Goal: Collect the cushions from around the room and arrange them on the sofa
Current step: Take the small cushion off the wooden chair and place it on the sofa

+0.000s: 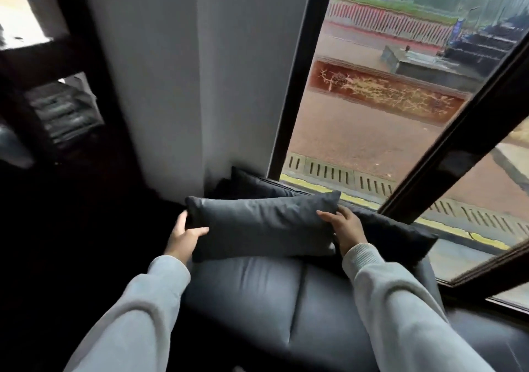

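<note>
A dark grey cushion [263, 225] stands on edge across the back of the grey leather sofa [272, 300]. My left hand [185, 235] grips its left end and my right hand [345, 228] grips its right end. Behind it, a second dark cushion [254, 185] leans in the corner by the wall. A third dark cushion [400, 234] lies to the right along the window, partly hidden by my right hand and sleeve.
A grey wall pillar [200, 71] rises behind the sofa's left corner. A large window with dark frames [297, 85] runs along the back and right. Dark wooden furniture [43, 114] fills the shadowed left side.
</note>
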`<state>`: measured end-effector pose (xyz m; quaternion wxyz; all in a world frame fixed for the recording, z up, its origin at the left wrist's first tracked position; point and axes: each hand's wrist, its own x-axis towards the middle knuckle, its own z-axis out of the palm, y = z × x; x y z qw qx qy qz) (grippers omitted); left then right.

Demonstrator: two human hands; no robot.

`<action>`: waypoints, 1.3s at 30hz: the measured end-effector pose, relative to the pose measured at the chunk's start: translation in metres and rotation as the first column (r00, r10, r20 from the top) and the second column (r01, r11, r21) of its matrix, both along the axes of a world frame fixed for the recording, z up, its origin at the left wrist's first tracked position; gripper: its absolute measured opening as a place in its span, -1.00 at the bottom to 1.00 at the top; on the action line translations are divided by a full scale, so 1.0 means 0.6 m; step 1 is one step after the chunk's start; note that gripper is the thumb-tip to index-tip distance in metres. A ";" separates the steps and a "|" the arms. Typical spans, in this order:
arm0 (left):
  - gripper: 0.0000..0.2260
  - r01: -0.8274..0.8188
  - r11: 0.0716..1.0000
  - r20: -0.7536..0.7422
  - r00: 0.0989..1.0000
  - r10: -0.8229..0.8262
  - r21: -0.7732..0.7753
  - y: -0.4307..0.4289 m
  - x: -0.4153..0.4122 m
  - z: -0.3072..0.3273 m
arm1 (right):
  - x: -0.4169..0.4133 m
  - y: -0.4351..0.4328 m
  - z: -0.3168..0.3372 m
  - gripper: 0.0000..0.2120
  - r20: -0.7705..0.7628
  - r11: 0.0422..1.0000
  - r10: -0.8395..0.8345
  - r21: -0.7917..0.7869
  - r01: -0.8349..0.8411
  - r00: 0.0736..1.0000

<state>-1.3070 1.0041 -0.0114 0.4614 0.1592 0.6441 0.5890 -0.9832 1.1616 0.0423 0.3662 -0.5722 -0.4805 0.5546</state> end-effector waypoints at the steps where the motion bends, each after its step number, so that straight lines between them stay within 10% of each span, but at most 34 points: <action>1: -0.25 -0.039 0.999 0.006 0.999 0.039 -0.014 0.011 -0.011 -0.019 | -0.022 0.028 -0.016 -0.31 0.000 1.000 0.028 -0.012 -0.028 1.000; 22: -0.37 -0.583 0.730 0.051 0.768 0.638 -0.358 0.086 -0.020 -0.564 | -0.432 0.371 -0.633 -0.40 0.051 0.772 0.611 -0.257 -0.581 0.790; 34: -0.81 -0.694 0.648 -0.118 0.706 0.698 -0.315 0.122 0.048 -0.734 | -0.513 0.428 -0.837 -0.43 0.024 0.698 0.707 -0.183 -0.692 0.707; 39: -0.80 -0.662 0.594 -0.254 0.737 0.626 -0.457 0.127 0.039 -0.740 | -0.513 0.427 -0.848 -0.33 0.280 0.641 0.763 -0.205 -0.740 0.583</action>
